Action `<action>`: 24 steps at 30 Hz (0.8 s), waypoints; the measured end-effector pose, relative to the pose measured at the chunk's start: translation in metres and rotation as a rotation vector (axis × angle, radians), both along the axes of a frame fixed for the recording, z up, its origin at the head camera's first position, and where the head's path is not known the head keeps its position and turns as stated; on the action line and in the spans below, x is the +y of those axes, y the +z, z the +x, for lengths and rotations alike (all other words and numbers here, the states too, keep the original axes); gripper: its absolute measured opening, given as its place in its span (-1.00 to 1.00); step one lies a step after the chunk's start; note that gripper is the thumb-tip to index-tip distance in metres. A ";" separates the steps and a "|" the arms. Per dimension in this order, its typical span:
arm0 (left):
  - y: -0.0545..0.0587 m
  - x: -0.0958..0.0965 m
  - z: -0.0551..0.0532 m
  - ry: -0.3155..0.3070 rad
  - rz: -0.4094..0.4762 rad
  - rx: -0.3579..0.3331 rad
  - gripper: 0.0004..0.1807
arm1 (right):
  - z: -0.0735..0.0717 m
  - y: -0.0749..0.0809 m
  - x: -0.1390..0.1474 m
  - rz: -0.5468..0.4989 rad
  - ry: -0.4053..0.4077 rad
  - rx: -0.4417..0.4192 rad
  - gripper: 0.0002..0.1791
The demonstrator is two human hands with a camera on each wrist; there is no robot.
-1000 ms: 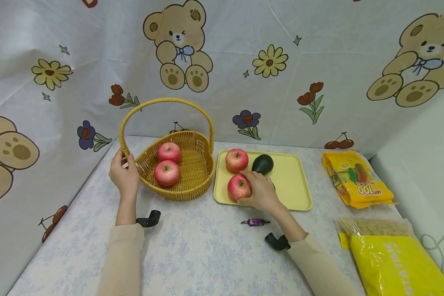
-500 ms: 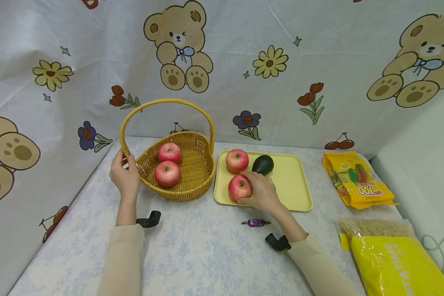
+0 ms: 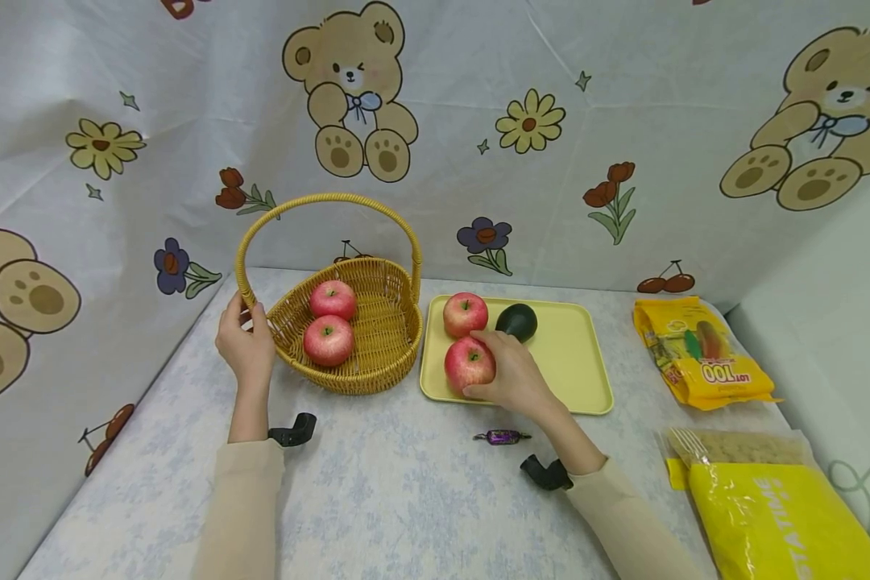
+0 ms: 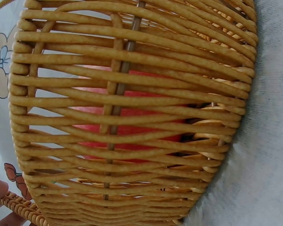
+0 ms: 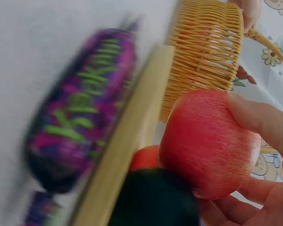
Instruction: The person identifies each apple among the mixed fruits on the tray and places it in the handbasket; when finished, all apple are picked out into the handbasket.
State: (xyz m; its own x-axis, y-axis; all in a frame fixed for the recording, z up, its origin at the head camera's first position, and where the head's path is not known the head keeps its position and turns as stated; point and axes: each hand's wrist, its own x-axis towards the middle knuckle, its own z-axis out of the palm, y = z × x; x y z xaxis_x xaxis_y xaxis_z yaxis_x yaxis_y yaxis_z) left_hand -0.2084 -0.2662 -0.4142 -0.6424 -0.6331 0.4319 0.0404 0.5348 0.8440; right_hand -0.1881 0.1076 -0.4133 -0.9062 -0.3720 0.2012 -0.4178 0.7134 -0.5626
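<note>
My left hand (image 3: 245, 342) holds the base of the handle (image 3: 326, 197) of a yellow wicker basket (image 3: 382, 342), at its left side. Two red apples lie in the basket; the left wrist view shows red apple skin (image 4: 132, 117) through the weave. With thumb and fingers, my right hand (image 3: 516, 374) grips a third apple (image 3: 468, 369) over the front left of a pale yellow tray (image 3: 573, 362). In the right wrist view this apple (image 5: 205, 141) appears above the tray's edge. Another apple (image 3: 465, 312) and a dark green avocado (image 3: 517, 322) sit on the tray.
A purple-wrapped candy (image 3: 503, 437) lies in front of the tray. At the right are a yellow candy bag (image 3: 703, 350) and a larger yellow pasta bag (image 3: 776, 507). A bear-patterned cloth (image 3: 435, 145) hangs behind the table. Black curved pieces (image 3: 547, 473) show at both wrists.
My right hand has lifted the gripped apple slightly from its earlier place on the tray. My left hand and the basket have stayed put.
</note>
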 end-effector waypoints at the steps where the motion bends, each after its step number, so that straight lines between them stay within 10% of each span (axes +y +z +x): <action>1: 0.000 0.000 0.000 0.000 0.001 0.001 -0.62 | 0.000 0.003 0.000 -0.008 0.003 -0.005 -0.13; 24: 0.000 -0.001 0.000 0.004 -0.002 0.004 -0.61 | -0.003 0.058 -0.029 -0.248 0.007 0.080 -0.09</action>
